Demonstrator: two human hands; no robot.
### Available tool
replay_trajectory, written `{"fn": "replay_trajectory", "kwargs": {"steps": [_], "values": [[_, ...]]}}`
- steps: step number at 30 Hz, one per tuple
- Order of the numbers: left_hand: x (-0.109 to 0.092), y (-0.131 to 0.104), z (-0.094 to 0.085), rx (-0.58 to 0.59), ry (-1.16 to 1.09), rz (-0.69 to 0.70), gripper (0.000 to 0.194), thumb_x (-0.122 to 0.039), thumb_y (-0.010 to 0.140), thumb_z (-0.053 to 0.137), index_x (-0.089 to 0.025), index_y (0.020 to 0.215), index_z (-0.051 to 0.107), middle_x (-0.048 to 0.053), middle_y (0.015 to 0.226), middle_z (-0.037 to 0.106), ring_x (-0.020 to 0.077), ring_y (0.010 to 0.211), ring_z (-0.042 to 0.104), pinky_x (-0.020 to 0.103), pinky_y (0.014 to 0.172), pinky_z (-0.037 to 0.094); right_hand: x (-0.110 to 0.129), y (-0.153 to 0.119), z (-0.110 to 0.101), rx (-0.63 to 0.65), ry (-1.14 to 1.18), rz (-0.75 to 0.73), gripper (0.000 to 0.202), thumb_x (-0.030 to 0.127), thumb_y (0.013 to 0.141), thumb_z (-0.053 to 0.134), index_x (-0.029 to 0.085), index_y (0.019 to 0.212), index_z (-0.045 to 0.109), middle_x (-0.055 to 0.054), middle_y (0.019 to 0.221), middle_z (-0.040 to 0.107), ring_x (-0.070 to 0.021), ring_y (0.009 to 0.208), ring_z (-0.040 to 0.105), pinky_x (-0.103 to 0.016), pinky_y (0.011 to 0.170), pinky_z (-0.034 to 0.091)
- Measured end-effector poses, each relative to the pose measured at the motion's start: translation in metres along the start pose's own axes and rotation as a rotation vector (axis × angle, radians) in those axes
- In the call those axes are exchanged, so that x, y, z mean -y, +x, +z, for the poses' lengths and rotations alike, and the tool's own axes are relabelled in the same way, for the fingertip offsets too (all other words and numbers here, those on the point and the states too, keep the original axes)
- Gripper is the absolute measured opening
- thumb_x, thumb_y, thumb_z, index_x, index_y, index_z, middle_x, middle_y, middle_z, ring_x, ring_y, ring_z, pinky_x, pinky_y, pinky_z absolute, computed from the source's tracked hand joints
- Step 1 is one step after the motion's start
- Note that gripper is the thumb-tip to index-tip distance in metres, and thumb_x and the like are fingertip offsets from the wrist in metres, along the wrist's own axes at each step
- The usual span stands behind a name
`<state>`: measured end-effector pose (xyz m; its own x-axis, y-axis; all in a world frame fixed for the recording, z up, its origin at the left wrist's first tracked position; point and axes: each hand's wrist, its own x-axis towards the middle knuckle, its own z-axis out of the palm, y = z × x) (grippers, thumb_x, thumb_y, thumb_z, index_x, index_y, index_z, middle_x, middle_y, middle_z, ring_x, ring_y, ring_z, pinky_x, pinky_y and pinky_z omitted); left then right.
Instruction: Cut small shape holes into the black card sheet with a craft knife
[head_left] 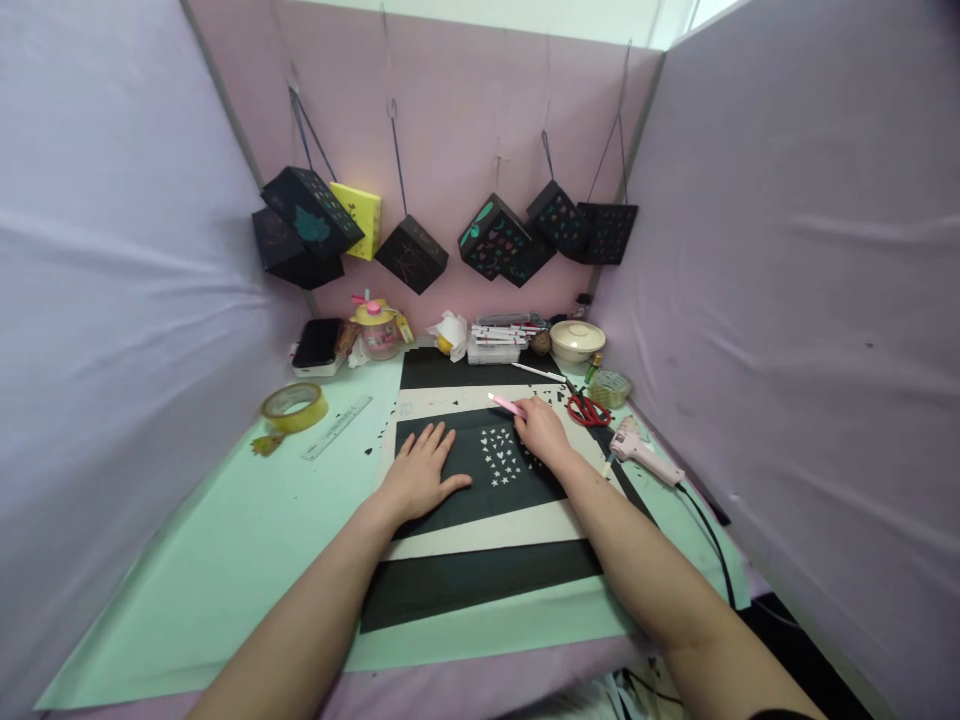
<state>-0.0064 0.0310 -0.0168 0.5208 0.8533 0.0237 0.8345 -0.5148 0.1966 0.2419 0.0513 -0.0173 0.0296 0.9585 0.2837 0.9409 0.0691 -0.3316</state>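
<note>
My left hand (426, 473) lies flat on the left part of a black paper sheet (457, 505), thumb spread out and nothing under the fingers but paper. On the sheet's upper right, my right hand (541, 430) is closed round a slim pink pen-like tool (508, 404); its pale end points left and away from me. Between the hands, a block of small star, heart and triangle cut-outs (499, 458) shows light against the black. Part of this pattern is hidden by my right hand. Beneath the sheet is a cream board (480, 533).
Black scraps lie near a white pen (538, 371). Red-handled scissors (589, 409) and a glue gun (646, 455) with a cable are on the right. Yellow tape (294, 408) and a clear ruler (337, 428) lie left. Black boxes (412, 254) hang behind.
</note>
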Motion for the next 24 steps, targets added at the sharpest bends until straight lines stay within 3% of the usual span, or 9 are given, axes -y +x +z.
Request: {"fn": "replay_trajectory", "kwargs": {"steps": [14,18,21,24], "values": [[0.000,0.000,-0.001,0.011,0.029,0.001,0.088,-0.075,0.080,0.033,-0.019,0.147,0.026,0.011,0.155,0.017,0.0307,0.143,0.014,0.048,0.113,0.013,-0.001,0.004,-0.006,-0.061,-0.043,0.000,0.030,0.022,0.091,0.046,0.016,0.115,0.062,-0.012,0.111,0.061,-0.0231,0.105,0.054,-0.031,0.091,0.039],[-0.001,0.000,-0.002,0.013,0.010,-0.004,0.087,-0.075,0.079,0.035,-0.020,0.146,0.027,0.011,0.154,0.018,0.0307,0.142,0.014,0.048,0.113,0.013,-0.018,0.038,-0.018,-0.056,-0.112,0.040,0.026,0.020,0.092,0.047,0.015,0.114,0.062,-0.013,0.111,0.061,-0.0233,0.107,0.056,-0.034,0.093,0.042],[0.000,-0.001,-0.001,0.014,0.000,-0.005,0.087,-0.075,0.079,0.034,-0.019,0.146,0.027,0.011,0.155,0.017,0.0308,0.143,0.013,0.048,0.113,0.012,-0.037,0.073,-0.026,-0.018,-0.182,0.077,0.029,0.031,0.092,0.054,0.016,0.117,0.057,-0.009,0.119,0.058,-0.0206,0.101,0.060,-0.041,0.086,0.051],[0.000,-0.002,-0.001,0.017,-0.006,-0.006,0.089,-0.076,0.079,0.034,-0.019,0.146,0.027,0.011,0.155,0.016,0.0306,0.143,0.012,0.047,0.114,0.012,-0.052,0.100,-0.029,0.042,-0.236,0.100,0.029,0.031,0.092,0.055,0.018,0.118,0.056,-0.009,0.120,0.057,-0.0202,0.100,0.060,-0.040,0.084,0.052]]}}
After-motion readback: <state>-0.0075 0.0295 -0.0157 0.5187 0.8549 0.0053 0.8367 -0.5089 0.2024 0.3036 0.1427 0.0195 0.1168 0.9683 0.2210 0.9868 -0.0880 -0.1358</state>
